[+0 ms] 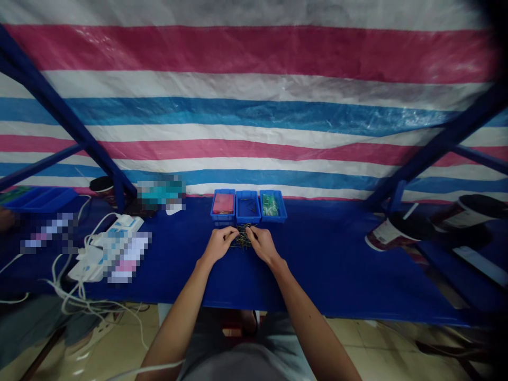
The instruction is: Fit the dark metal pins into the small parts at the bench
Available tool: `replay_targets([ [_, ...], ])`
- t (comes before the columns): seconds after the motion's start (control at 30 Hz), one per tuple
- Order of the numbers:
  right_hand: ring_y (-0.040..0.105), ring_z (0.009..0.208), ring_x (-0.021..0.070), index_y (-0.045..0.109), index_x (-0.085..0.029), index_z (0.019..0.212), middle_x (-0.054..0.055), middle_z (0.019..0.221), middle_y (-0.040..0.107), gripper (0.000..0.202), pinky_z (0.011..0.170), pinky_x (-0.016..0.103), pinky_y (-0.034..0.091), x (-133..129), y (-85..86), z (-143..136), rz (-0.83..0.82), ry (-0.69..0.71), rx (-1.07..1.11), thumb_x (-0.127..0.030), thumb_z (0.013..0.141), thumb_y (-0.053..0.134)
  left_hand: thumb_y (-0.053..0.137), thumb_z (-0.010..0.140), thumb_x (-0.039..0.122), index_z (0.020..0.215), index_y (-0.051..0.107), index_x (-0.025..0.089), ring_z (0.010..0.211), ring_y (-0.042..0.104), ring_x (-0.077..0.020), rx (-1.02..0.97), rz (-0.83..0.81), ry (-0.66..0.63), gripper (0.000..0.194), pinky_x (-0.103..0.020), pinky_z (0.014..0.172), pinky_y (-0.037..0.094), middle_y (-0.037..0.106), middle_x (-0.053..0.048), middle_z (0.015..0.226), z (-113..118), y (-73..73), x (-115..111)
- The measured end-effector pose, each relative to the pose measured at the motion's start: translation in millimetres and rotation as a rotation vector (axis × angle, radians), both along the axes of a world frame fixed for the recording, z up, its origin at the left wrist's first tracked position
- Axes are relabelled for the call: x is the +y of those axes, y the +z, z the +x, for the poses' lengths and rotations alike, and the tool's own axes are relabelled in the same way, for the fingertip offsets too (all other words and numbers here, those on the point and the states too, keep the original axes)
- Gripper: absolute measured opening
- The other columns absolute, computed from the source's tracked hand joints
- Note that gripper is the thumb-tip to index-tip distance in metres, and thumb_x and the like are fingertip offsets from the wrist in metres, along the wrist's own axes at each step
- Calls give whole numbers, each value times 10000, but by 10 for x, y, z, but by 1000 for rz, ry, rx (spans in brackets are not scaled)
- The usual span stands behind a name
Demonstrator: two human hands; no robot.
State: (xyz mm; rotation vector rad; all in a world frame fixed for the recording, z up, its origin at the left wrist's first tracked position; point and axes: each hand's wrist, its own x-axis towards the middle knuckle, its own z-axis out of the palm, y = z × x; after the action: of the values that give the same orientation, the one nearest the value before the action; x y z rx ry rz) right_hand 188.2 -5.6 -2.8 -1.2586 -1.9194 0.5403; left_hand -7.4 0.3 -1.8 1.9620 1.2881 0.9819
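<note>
A small heap of thin dark pieces [245, 236], with some yellowish glints, lies on the blue tabletop [317, 264]; they look like screws or pins, too small to name surely. At its left edge is my left hand [219, 242], fingers closed in a pinch. My right hand [263, 242] is at the right edge, with thumb and fingers also pinched together. What either hand holds is hidden. Just beyond stand three blue bins: the left bin [223, 216] has flat pink-red pieces, the middle bin [248, 219] a few thin dark pieces, the right bin [273, 218] green and clear bits.
On the left are a white power strip [129, 222] and tangled white cables [79, 296]. Dark-lidded cups [397, 233] and a phone [484, 266] sit at the right. Blue frame posts [432, 143] flank a striped sheet [254, 121]. Part of another person shows at far left.
</note>
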Motion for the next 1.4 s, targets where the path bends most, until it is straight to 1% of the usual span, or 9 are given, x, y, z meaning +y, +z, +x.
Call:
replay_targets([
  [0.13,453,539,114,571,-178,698,-26,575,502,469,560,231,319,-15,60,51,10,-71,115,-461,1018,375,508,951,432,864,722,136,522,340,-90,0,8,26,376,-220,560,283,397,57,540,-6,12,-2],
  [0.27,538,579,146,708,-169,908,16,658,625,421,594,245,373,117,169,75,64,-252,142,-463,1001,421,512,948,430,863,721,142,523,332,-91,-6,12,24,366,-220,569,285,369,61,535,-8,0,-1],
  [0.33,581,614,174,723,-177,1016,43,705,667,397,626,264,391,241,241,82,75,-354,102,-449,997,434,517,944,430,864,722,143,519,323,-91,-14,13,24,362,-221,567,281,359,63,526,-8,-12,4],
  [0.47,591,598,203,691,-179,1175,59,665,672,375,619,284,393,367,338,164,47,-385,-3,-414,980,475,526,937,438,850,722,139,517,318,-91,-35,18,32,368,-222,564,279,369,63,524,-4,-32,14],
  [0.57,592,599,187,723,-187,1022,54,680,676,320,609,272,381,252,284,304,67,-354,-23,-374,983,466,524,936,453,840,721,139,522,316,-94,-38,15,42,384,-222,567,286,366,62,522,-1,-29,13],
  [0.67,607,653,175,724,-208,895,43,764,694,222,631,263,395,91,137,458,28,-275,-64,-314,937,533,520,939,454,847,721,140,526,321,-95,-32,14,42,384,-221,572,293,368,62,525,-1,-14,9],
  [0.83,598,694,163,734,-214,890,33,814,660,159,680,267,424,57,-39,577,-40,-147,-110,-260,896,582,528,940,434,866,726,144,517,319,-89,-31,11,44,359,-220,565,282,367,65,530,-7,-14,12],
  [1.17,587,722,148,748,-212,989,28,864,635,165,707,268,435,134,-72,501,-109,-78,-183,-209,835,689,517,947,421,873,723,144,519,340,-90,-5,25,39,352,-218,567,288,416,58,540,-21,-44,27],
  [1.4,597,722,156,757,-222,895,24,825,646,110,694,267,429,162,-73,455,-113,-111,-215,-175,821,690,514,943,434,872,726,145,520,334,-95,-7,24,38,365,-221,562,285,407,54,537,-18,-24,20],
])
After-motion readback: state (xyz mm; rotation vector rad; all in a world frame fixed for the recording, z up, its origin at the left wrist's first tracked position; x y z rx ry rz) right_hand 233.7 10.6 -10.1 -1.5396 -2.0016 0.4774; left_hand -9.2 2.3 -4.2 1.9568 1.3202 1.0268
